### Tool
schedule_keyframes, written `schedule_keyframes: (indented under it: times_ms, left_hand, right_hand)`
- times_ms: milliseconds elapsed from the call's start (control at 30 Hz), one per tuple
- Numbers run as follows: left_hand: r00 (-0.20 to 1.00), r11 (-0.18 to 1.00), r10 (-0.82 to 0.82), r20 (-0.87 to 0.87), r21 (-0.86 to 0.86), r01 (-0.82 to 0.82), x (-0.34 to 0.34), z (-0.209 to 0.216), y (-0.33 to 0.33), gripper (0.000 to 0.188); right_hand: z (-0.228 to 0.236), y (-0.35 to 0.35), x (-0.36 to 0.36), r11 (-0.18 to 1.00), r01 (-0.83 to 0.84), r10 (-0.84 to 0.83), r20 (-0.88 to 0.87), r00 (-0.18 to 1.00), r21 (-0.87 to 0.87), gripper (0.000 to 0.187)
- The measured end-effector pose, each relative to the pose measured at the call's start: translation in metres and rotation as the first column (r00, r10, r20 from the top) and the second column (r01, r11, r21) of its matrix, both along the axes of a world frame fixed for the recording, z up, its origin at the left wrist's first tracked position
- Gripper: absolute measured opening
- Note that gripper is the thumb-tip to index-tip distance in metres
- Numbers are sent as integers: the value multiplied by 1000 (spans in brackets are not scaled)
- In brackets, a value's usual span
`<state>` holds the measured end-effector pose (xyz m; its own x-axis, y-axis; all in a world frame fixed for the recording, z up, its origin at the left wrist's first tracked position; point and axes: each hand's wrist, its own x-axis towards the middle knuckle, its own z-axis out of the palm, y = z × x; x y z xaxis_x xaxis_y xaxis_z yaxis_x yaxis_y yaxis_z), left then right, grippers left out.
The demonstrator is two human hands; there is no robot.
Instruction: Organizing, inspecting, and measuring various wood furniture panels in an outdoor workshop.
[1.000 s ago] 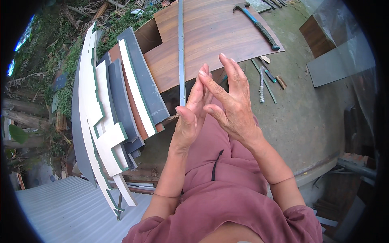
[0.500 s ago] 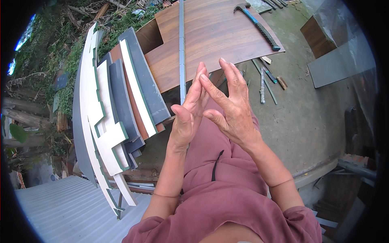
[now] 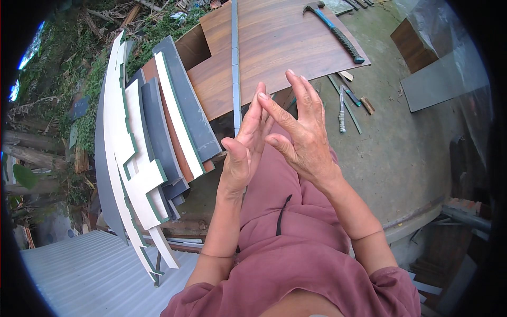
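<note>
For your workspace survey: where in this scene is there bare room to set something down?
Free: the brown board between the metal strip and the hammer; the concrete ground right of the scattered small tools. Crowded: the stacked panels on the left.

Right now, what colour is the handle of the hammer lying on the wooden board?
The hammer has a blue shaft ending in a black grip, seen in the head view.

left hand and right hand pressed together, brown board, hammer

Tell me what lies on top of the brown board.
On the brown board lie a long grey metal strip and a hammer. The hands cover the board's near edge, so anything there is hidden.
</note>
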<state>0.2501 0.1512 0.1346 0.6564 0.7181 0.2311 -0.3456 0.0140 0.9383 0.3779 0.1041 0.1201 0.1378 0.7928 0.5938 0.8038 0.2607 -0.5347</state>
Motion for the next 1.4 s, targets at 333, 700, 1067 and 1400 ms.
schedule_keyframes:
  times_ms: [333,700,1067,1400]
  left_hand:
    - [1000,1000,-15,-14,-1,15,1,0,3,109]
    - [962,954,-127,243,-236,186,-3,-12,2,105]
    - [915,876,-123,384,-392,282,-6,-16,0,104]
    - [867,820,-262,425,-376,432,-14,-28,-5,100]
  right_hand:
    - [1,-2,-2,1000,11,-11,-19,1000,-12,57]
    - [-2,4,19,994,-65,6,-536,844,-91,56]
    - [6,10,24,922,-388,252,-743,620,-11,35]
    - [-5,1,35,808,-589,304,-843,443,-18,23]
